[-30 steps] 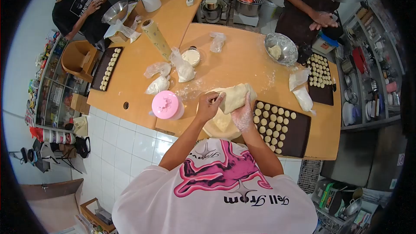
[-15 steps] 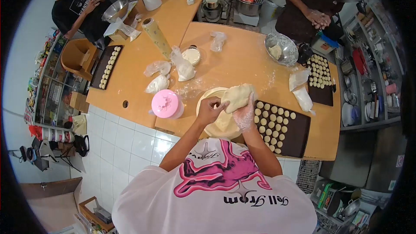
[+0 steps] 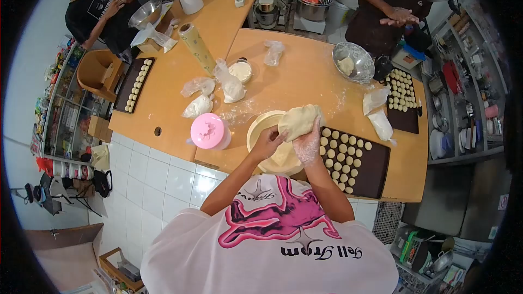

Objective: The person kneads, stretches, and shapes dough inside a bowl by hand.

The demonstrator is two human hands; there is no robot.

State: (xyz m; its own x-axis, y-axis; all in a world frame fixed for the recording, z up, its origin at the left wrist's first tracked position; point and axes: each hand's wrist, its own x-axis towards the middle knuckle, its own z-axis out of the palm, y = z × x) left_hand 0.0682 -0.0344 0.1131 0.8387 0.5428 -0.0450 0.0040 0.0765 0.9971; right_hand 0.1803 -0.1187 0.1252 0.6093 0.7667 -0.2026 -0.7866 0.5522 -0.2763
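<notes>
A large pale lump of dough is held up over a cream-coloured bowl. My right hand, dusted with flour, supports the lump from its right side and below, with the fingers wrapped around it. At the lump's lower left edge, my left hand has its fingertips and thumb closed on the dough. Beside the bowl on the right lies a dark baking tray with rows of small round dough balls.
Left of the bowl stands a pink-lidded container. Flour bags, a film roll and a metal bowl are on the table. Two co-workers, one left and one right, stand across the table.
My left fingers have shifted slightly at the dough's edge, and the lump has changed shape a little. The right co-worker's hands have moved from clasped to flatter, palms together.
</notes>
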